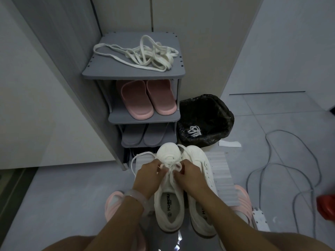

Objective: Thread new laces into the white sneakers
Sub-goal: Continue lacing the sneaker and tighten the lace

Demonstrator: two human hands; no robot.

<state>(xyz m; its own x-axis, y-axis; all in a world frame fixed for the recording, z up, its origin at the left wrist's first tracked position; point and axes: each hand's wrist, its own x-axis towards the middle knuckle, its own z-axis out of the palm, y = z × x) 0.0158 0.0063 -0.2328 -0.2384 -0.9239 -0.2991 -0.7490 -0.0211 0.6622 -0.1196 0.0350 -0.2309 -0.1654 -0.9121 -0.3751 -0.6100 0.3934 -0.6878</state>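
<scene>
Where both hands meet over the lacing zone of the left white mesh sneaker, the eyelets beneath them are hidden, so how far the lacing has got cannot be read. Left hand and right hand each pinch the thin white lace with curled fingers, a grip clamped on the lace; 1 loop of it trails out to the left across the grey tiled floor. The 2 sneakers stand side by side on the floor, long axes running away from the viewer, toes toward the grey 3-tier plastic shoe rack, heels nearest the viewer. The right white sneaker is partly covered by the right forearm. A tangle of cream flat laces lies on the rack's top shelf, with pink rubber slippers on the shelf below. A black-lined bin beside the rack holds a small white bundle too indistinct to identify.
</scene>
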